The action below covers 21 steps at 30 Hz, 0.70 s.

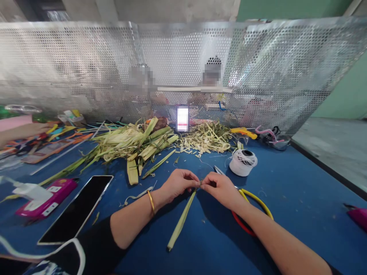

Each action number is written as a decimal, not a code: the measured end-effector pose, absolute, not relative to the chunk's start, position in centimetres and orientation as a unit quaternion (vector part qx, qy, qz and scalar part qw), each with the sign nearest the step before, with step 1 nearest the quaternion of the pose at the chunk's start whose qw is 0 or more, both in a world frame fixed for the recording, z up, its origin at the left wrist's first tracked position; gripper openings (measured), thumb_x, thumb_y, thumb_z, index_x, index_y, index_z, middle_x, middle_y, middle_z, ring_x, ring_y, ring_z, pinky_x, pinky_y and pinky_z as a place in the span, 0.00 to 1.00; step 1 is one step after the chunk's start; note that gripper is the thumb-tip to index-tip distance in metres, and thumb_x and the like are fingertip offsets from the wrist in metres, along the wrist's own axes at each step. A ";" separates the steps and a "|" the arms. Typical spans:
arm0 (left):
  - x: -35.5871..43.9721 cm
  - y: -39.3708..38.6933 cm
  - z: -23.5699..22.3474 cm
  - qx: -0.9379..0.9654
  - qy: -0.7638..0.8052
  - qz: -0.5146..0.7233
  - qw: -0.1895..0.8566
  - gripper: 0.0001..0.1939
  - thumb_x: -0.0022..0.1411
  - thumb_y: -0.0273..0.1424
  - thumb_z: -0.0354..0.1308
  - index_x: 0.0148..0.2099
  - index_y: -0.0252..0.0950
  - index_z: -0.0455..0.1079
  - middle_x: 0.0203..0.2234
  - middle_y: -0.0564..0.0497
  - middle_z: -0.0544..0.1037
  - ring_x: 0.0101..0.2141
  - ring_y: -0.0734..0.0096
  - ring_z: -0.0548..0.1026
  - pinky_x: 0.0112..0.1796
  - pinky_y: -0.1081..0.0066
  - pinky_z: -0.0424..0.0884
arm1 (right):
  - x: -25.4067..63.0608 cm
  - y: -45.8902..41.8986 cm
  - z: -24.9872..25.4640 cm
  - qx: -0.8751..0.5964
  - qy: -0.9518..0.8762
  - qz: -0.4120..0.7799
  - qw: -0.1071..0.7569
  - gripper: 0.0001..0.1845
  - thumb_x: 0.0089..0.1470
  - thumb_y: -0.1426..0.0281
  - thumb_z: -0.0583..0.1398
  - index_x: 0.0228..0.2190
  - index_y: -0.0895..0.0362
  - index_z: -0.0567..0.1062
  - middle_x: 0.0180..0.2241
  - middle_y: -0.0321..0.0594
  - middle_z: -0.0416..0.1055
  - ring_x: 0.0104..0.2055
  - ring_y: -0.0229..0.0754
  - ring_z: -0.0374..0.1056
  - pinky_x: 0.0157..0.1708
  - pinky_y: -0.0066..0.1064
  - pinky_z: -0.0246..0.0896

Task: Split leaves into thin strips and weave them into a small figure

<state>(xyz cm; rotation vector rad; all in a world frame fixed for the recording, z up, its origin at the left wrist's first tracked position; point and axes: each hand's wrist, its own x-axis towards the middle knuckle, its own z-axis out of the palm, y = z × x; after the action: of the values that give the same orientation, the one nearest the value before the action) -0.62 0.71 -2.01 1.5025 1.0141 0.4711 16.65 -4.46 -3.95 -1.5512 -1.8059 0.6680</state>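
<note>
Over the middle of the blue table, my left hand [181, 184] pinches the upper end of a pale green leaf strip [181, 224]. The strip slants down toward me, its dark-tipped end low on the table. Fingertips of my right hand [220, 187] meet the left ones at that same upper end, closed in a pinch; any small thing between them is too tiny to make out. Partly under my right hand and forearm lie scissors [265, 206] with yellow and red handles. A spool of white thread [243, 163] stands just beyond the right hand.
A heap of leaf strips [123, 143] and a pile of cut scraps [208, 137] lie along a perforated metal screen [183, 49]. At left are a black phone [76, 210] and a magenta power strip [47, 200]. Another person's hand [31, 131] reaches in at far left.
</note>
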 end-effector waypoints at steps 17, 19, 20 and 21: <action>-0.8 0.6 -2.0 0.645 0.430 0.228 0.589 0.08 0.43 0.30 0.63 0.29 0.33 0.72 0.18 0.55 0.70 0.20 0.79 0.65 0.19 0.78 0.56 | 16.4 -5.0 -3.7 -0.572 -0.720 0.233 0.318 0.06 0.49 0.73 0.60 0.21 0.55 0.72 0.25 0.34 0.66 0.28 0.37 0.64 0.29 0.29 0.56; -0.9 0.7 -2.0 0.647 0.430 0.226 0.588 0.07 0.43 0.30 0.63 0.29 0.33 0.73 0.18 0.55 0.71 0.21 0.78 0.65 0.20 0.78 0.56 | 16.4 -5.0 -3.6 -0.569 -0.722 0.241 0.310 0.06 0.49 0.73 0.61 0.22 0.55 0.72 0.25 0.34 0.66 0.28 0.36 0.64 0.29 0.29 0.56; -0.9 0.7 -2.1 0.651 0.426 0.228 0.586 0.07 0.43 0.29 0.62 0.29 0.33 0.73 0.18 0.55 0.71 0.21 0.78 0.66 0.20 0.78 0.57 | 16.4 -5.0 -3.6 -0.566 -0.726 0.245 0.305 0.06 0.49 0.72 0.61 0.22 0.55 0.73 0.25 0.34 0.66 0.28 0.37 0.64 0.29 0.29 0.56; -0.9 0.8 -2.1 0.657 0.419 0.232 0.582 0.07 0.44 0.28 0.62 0.29 0.33 0.73 0.19 0.55 0.72 0.22 0.78 0.66 0.22 0.78 0.59 | 16.5 -5.0 -3.5 -0.561 -0.729 0.248 0.303 0.06 0.49 0.72 0.61 0.22 0.55 0.73 0.25 0.34 0.67 0.29 0.37 0.65 0.30 0.30 0.57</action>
<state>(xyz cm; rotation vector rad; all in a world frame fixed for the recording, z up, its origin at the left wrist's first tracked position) -0.88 0.76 -2.09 1.5349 0.9787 0.5414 16.51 -4.97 -3.52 -1.4872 -1.9336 0.6562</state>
